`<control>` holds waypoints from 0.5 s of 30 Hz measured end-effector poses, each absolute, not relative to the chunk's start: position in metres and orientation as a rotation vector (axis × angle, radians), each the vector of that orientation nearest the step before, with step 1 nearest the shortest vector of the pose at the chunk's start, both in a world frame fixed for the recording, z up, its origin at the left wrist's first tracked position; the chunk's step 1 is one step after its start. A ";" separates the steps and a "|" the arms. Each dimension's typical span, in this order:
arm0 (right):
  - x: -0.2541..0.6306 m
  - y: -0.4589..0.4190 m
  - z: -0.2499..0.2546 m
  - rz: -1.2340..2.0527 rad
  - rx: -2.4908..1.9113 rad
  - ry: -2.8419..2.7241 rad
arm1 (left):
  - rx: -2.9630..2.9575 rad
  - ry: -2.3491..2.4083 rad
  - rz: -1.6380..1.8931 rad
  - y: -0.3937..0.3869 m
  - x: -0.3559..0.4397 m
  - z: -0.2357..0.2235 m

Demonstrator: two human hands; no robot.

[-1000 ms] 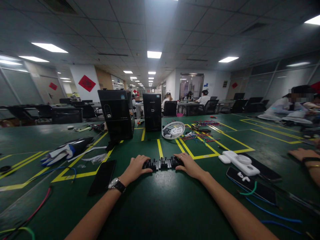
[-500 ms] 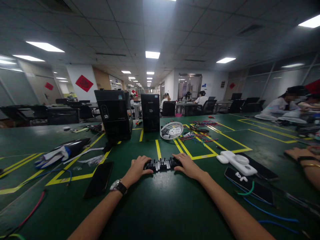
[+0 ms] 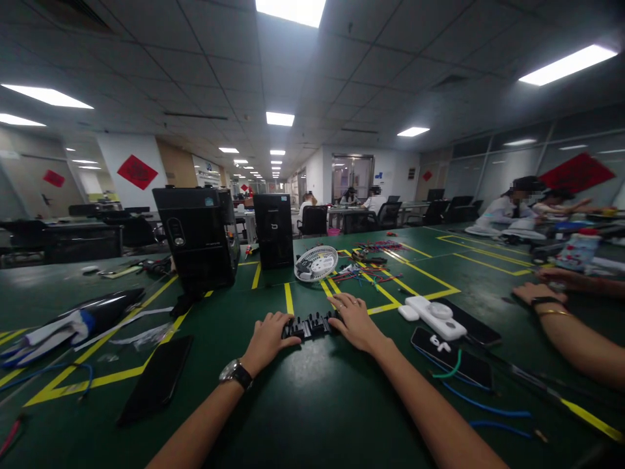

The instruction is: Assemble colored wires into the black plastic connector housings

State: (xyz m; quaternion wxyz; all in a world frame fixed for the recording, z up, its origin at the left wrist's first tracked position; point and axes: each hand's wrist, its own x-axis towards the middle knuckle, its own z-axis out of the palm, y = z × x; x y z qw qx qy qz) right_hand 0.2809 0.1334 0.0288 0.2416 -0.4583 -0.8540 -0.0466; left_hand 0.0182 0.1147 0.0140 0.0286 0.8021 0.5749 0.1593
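A short silvery rail with black terminal blocks lies crosswise low over the green table, its ends partly covered by my hands. My left hand, with a watch on the wrist, grips the left end, thumb on the near side and fingers behind. Around the right end is my right hand, closed on it with the thumb in front and the fingers bent over the far side. Between the hands the upright black pieces and a bare stretch of metal show.
Two black computer cases and a white plastic basket stand beyond the hands. Loose wires lie behind on the right. A dark phone is at left, a white charger at right. A co-worker's hand rests on the far right.
My view has turned to the right, so the table's things sit further left in the picture. Both hands still hold the rail, which looks slightly more tilted.
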 end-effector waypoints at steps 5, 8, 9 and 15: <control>0.283 0.127 0.038 -0.200 -1.311 -2.188 | 2.515 1.722 0.516 0.124 0.073 0.014; 0.287 0.111 0.055 -0.182 -1.323 -2.059 | 2.502 1.679 0.546 0.126 0.090 0.016; 0.292 0.101 0.061 -0.164 -1.312 -2.020 | 2.500 1.649 0.561 0.126 0.089 0.016; 0.380 0.003 0.074 0.012 -1.347 -2.058 | 2.385 1.414 0.577 0.123 0.043 0.012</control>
